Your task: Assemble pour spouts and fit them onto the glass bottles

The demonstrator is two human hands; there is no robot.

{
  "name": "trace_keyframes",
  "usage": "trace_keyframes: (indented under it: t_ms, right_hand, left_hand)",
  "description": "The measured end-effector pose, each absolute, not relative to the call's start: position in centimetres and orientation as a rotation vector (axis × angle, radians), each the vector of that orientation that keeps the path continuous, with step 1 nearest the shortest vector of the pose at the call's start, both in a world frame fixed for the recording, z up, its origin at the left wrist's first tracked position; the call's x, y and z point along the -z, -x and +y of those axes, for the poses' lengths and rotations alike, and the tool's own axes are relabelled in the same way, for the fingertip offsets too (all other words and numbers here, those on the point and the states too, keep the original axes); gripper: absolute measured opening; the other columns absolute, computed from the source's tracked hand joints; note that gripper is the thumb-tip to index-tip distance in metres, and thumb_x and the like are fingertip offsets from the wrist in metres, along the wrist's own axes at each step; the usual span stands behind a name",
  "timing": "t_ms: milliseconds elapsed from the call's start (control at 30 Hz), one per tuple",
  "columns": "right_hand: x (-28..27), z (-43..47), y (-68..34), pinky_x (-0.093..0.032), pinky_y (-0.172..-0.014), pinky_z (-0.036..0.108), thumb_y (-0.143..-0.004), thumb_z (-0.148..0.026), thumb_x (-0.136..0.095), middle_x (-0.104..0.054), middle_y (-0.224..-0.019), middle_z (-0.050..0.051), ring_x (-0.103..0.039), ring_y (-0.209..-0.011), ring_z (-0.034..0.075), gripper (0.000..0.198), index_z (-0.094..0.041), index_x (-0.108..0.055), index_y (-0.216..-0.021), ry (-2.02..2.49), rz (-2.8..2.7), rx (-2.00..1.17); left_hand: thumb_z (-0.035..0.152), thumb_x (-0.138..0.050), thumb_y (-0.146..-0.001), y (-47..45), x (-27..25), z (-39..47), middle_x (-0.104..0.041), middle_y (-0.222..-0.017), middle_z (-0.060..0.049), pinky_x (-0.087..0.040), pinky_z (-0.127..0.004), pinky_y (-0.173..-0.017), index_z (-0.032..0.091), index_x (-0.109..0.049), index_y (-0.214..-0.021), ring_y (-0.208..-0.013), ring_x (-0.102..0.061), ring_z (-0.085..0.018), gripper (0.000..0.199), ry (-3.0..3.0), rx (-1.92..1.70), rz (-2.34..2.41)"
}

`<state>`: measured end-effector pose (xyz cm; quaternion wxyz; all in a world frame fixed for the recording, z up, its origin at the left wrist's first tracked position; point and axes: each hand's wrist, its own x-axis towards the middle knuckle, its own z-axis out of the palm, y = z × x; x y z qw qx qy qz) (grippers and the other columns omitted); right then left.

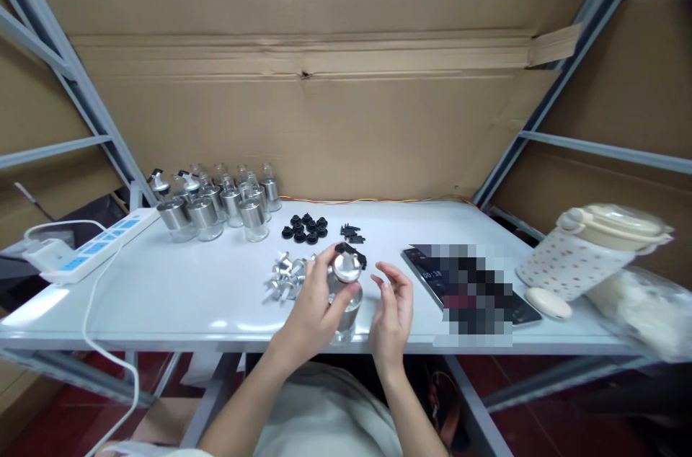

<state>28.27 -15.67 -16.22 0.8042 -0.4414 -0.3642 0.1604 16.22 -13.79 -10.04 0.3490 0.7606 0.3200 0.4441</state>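
A glass bottle [350, 314] with a steel band stands upright near the table's front edge. On its top sits a silver metal cap [347, 267] with a black lever piece [357, 255] behind it. My left hand [316, 302] grips the bottle's top, fingers and thumb around the cap. To the right of the bottle, my right hand [393, 305] is apart from it, fingers loosely curled and spread, holding nothing. Several silver metal pourer tops [284, 277] lie left of my left hand. Behind are black plastic stoppers [305, 228] and small black strips [352, 233].
Several steel-banded glass bottles [251, 219] stand at the back left, two with spouts. A white power strip [102, 248] lies at the left edge. To the right are a tablet-like screen [427, 273], partly blurred, a white oval case [548, 303] and a dotted jug [573, 262].
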Motion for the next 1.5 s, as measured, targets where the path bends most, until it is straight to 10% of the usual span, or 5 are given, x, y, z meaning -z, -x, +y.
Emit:
trace_keyframes:
  t_ms: [400,767,1500]
  right_hand:
    - [8.2,-17.1,-30.3,-0.033,-0.107,0.041,-0.089,-0.035,-0.053,-0.053,-0.131,0.006,-0.047,-0.123,0.023,0.035,-0.027,-0.055,-0.123,0.869,-1.505,-0.806]
    - [8.7,-16.2,-28.7,-0.043,-0.097,0.038,-0.088,-0.038,-0.048,-0.06,-0.113,0.006,-0.05,-0.115,0.024,0.024,-0.022,-0.062,-0.1,0.706,-1.332,-0.87]
    - [9.5,-14.9,-27.5,-0.046,-0.089,0.039,-0.092,-0.029,-0.039,-0.049,-0.105,0.008,-0.054,-0.099,0.02,0.017,-0.022,-0.05,-0.102,0.803,-1.423,-0.476]
  left_hand:
    - [0.038,-0.045,-0.092,-17.4,8.6,-14.4,-0.057,-0.098,-0.006,-0.04,-0.029,-0.081,0.018,-0.055,-0.099,-0.091,-0.053,-0.019,0.024,-1.825,-1.258,0.756]
    - [0.037,-0.042,-0.093,-19.0,10.6,-14.4,-0.062,-0.103,-0.008,-0.044,-0.031,-0.079,0.019,-0.05,-0.109,-0.091,-0.06,-0.02,0.026,-1.821,-1.437,0.761]
    - [0.037,-0.039,-0.092,-19.8,11.0,-13.7,-0.059,-0.077,-0.001,-0.042,-0.025,-0.063,0.019,-0.053,-0.089,-0.065,-0.054,-0.013,0.022,-1.768,-1.548,0.833]
